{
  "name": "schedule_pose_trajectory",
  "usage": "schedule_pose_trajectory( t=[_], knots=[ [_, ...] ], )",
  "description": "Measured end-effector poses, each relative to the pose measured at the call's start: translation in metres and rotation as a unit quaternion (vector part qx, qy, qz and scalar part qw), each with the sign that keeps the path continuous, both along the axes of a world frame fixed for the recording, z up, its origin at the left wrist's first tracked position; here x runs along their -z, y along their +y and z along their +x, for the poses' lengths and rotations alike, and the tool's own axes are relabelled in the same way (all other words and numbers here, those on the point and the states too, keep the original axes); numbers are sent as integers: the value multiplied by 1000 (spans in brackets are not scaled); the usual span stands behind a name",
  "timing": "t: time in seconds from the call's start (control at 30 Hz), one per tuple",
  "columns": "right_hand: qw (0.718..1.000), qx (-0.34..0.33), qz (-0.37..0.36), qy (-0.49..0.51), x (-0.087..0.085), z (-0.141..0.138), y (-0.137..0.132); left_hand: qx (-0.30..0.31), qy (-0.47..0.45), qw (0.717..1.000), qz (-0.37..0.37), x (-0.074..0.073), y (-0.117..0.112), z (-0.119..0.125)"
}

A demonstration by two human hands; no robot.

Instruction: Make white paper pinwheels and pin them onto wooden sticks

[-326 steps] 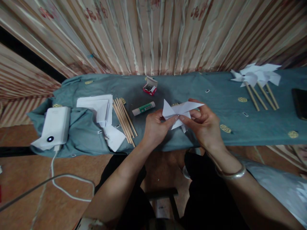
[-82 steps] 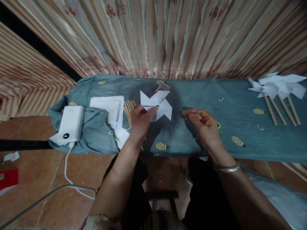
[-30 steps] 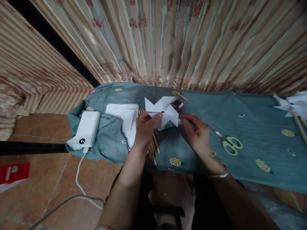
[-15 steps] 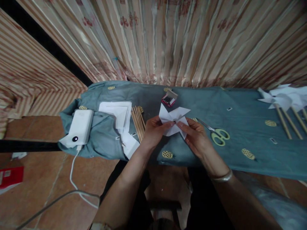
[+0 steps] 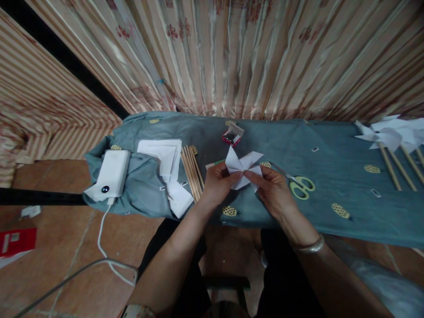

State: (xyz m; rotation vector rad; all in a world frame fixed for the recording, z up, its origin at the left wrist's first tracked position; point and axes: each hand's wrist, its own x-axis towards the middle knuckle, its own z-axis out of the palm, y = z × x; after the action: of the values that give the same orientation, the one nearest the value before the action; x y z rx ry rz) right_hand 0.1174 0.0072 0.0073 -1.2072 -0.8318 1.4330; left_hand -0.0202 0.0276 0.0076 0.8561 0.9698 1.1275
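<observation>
A white paper pinwheel (image 5: 243,165) is held just above the teal cloth between both of my hands. My left hand (image 5: 218,184) pinches it from the left near its centre. My right hand (image 5: 273,191) pinches it from the right, fingertips at the centre, where a small pin head shows. Left of my left hand lies a bundle of wooden sticks (image 5: 191,171). A small red box of pins (image 5: 232,134) stands open behind the pinwheel. Part of a glue stick (image 5: 212,165) shows behind my left hand.
Green-handled scissors (image 5: 300,185) lie right of my right hand. White paper sheets (image 5: 163,155) and a white power bank (image 5: 111,173) with a cable are at the left. Finished pinwheels on sticks (image 5: 394,139) lie at the far right. A striped curtain (image 5: 232,53) hangs behind the cloth-covered table (image 5: 331,154).
Over the last second the pinwheel came down and right from near the pin box, and my right hand joined my left on it. Since half a second ago both hands barely shifted.
</observation>
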Motion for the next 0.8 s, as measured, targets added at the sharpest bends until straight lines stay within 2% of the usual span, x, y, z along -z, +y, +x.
schedule_pose_trajectory(
  t=[0.3,0.37,0.47,0.53,0.6,0.7,0.8],
  knots=[
    [1000,-14,-13,5,2,6,-2,29,17,999,17,-5,-7,-7],
    [1000,-7,-15,1,3,13,-2,14,33,999,34,-6,-5,-13],
    [1000,4,-3,-7,4,22,-5,-49,111,989,81,-1,3,-32],
    [1000,8,3,-5,3,27,-7,-95,212,964,126,5,10,-48],
    [1000,14,-1,-2,1,30,-10,-110,350,916,161,11,15,-64],
    [1000,25,-19,-4,-2,34,-14,-79,500,845,173,17,17,-82],
    [999,40,-33,-3,-6,39,-16,-43,585,791,174,19,17,-90]
  ],
)
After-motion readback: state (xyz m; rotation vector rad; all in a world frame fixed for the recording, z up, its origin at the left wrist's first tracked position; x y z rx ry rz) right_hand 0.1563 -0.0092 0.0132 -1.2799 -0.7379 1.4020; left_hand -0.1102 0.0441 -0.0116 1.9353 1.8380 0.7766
